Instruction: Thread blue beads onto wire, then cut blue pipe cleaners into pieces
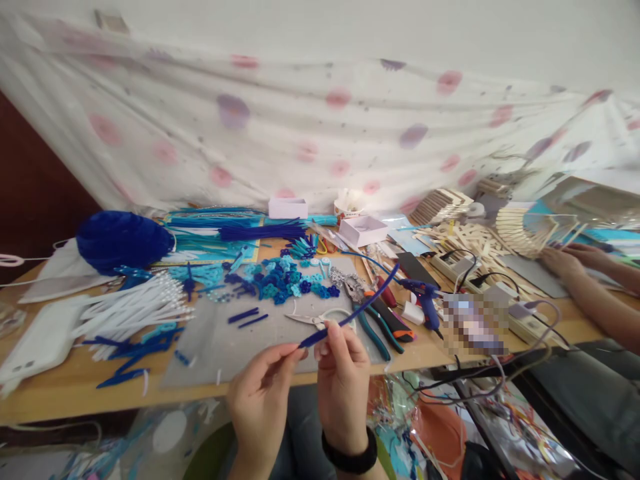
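My left hand [263, 393] and my right hand [343, 380] are raised in front of the table's near edge, both pinched on one dark blue pipe cleaner [360, 308]. The left fingertips grip its lower end. The right fingers hold it a little further along, and the rest slants up and to the right over the tools. A black band circles my right wrist. White-handled scissors [320, 319] lie on a grey mat [220, 347] just beyond my hands.
The wooden table [55, 393] carries blue pipe-cleaner shapes [285, 277], white pipe cleaners [135, 310], a blue glue gun [425, 297], pliers [375, 327], small pink boxes [363, 230]. Another person's hands [575, 260] work by stick constructions at right. Spotted cloth hangs behind.
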Demonstrator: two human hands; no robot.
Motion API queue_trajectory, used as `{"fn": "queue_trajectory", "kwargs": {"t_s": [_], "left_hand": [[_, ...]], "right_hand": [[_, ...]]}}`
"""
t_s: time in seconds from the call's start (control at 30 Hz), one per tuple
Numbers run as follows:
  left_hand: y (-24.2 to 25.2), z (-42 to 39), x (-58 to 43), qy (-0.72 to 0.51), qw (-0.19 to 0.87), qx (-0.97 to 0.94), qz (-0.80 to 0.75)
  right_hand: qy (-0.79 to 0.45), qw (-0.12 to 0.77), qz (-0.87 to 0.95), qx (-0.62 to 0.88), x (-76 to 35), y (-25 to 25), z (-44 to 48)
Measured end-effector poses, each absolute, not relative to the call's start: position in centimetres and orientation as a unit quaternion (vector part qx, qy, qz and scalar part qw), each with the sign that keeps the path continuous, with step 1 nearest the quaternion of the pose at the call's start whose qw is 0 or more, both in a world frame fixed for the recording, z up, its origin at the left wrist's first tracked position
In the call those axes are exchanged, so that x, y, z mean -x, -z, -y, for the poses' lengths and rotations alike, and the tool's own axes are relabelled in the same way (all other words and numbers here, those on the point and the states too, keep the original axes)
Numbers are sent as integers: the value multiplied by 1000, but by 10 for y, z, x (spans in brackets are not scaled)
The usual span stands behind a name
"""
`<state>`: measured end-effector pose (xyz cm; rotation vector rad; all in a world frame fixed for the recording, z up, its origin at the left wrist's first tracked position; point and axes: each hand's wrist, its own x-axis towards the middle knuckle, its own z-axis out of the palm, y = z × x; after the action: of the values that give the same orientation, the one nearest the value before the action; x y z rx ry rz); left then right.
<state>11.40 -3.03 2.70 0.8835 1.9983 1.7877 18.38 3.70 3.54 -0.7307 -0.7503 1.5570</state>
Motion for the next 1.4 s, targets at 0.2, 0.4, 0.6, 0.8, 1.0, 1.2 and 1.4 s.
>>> {"fn": "queue_trajectory", "kwargs": {"t_s": [0.2,0.4,0.6,0.8,1.0,1.2,1.4], "left_hand": [[-43,20,-91,-551,71,-509,-658],[-41,10,-82,-529,60,-550,-644],[-27,13,-71,-537,164,-446,-697],[-20,8,-61,-578,287,-337,-686],[-22,6,-55,-617,309,-269,-672],[-26,-5,-55,-693,344,-179,-608],[-37,-13,-57,-727,400,-156,-536]], "right_hand": [[-636,545,458,298,-191,-30,-50],[-579,494,574,303,-190,-32,-57],[-309,292,835,350,-230,-20,-100],[-71,-28,937,342,-235,-20,-130],[-114,-71,928,347,-234,-44,-149],[-503,56,813,287,-258,-52,-148],[-606,35,763,225,-253,-31,-132]]}}
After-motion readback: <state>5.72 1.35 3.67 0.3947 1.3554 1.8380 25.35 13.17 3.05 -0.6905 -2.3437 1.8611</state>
